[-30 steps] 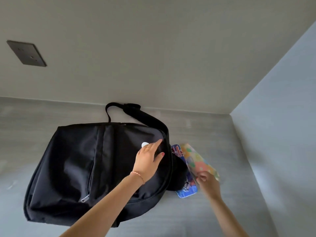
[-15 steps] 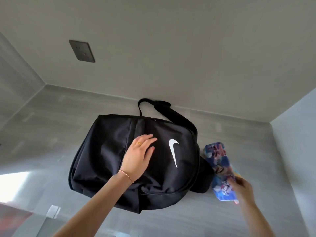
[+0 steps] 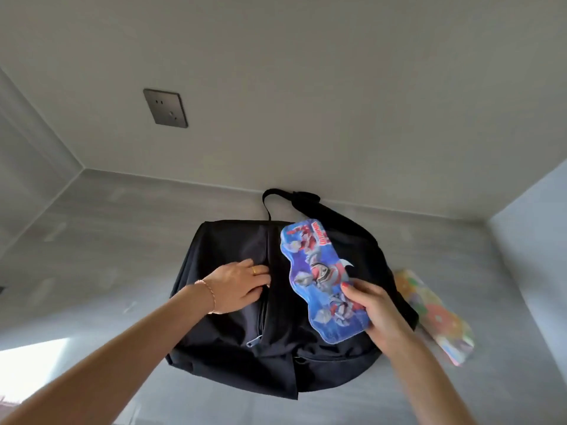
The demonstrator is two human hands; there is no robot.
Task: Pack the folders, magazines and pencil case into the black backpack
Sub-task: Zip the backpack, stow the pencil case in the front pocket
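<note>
The black backpack point(image 3: 233, 348) lies flat on the grey surface, its strap curling toward the back wall. My right hand point(image 3: 379, 312) holds a blue pencil case point(image 3: 319, 277) with cartoon figures above the backpack's front, covering most of the white logo. My left hand point(image 3: 237, 286) rests on the backpack with its fingertips tucked into the edge of a zipped opening; the zipper pull point(image 3: 253, 342) hangs lower down. A colourful patterned flat item point(image 3: 435, 317), a folder or magazine, lies to the right of the backpack.
A grey wall with a dark socket plate point(image 3: 165, 108) rises behind the surface. Side walls close in on the left and on the right point(image 3: 530, 256). A bright patch of light falls on the surface at the lower left point(image 3: 33, 363).
My right hand has lifted the pencil case from the surface right of the backpack and brought it over the backpack. My left hand slid left to the zipper opening.
</note>
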